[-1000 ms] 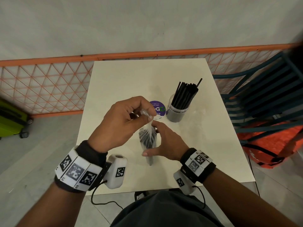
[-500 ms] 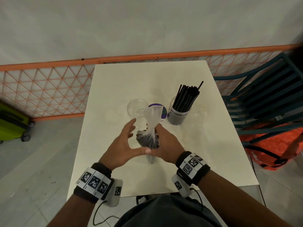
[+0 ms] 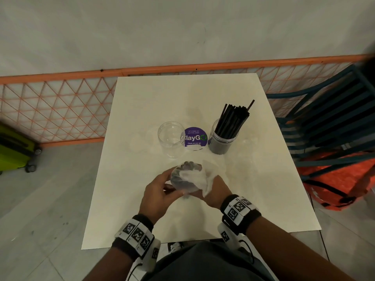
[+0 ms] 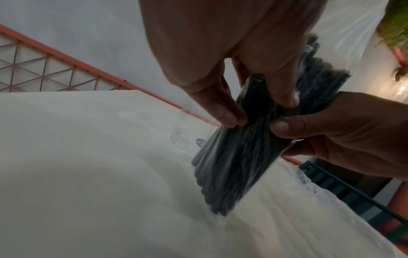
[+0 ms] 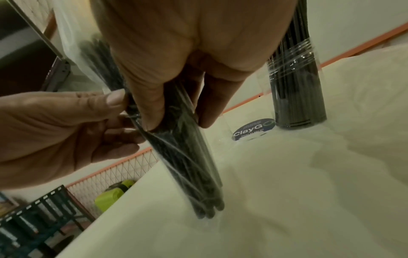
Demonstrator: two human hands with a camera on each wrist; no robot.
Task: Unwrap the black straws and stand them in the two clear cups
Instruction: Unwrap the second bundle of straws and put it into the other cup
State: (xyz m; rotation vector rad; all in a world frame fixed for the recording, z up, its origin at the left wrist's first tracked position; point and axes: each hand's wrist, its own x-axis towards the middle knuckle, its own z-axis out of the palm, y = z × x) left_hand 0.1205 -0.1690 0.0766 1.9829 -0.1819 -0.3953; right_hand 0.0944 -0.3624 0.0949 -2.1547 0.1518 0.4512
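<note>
A bundle of black straws in a clear plastic wrapper [image 3: 183, 179] stands upright with its lower end on the white table [image 3: 142, 110]. My left hand [image 3: 172, 189] pinches the wrapped bundle [image 4: 234, 165] from the left, thumb and fingers [image 4: 284, 99] on the plastic. From the right, my right hand [image 3: 211, 187] grips the same bundle [image 5: 187, 157]. The loose top of the wrapper is bunched over my right hand. Behind the hands an empty clear cup [image 3: 171, 136] stands on the left, and a second clear cup [image 3: 222, 138] on the right holds several unwrapped black straws [image 3: 233, 116].
A round purple sticker [image 3: 195, 136] lies on the table between the cups. An orange mesh fence [image 3: 60, 110] runs behind the table, a dark slatted chair [image 3: 328, 122] and an orange bag [image 3: 345, 183] stand to the right, and a green suitcase [image 3: 12, 149] stands on the floor to the left.
My left hand came down from the wrapper's top to the bundle's left side. The wrapper's top has dropped and bunched. The empty cup, hidden before, now shows.
</note>
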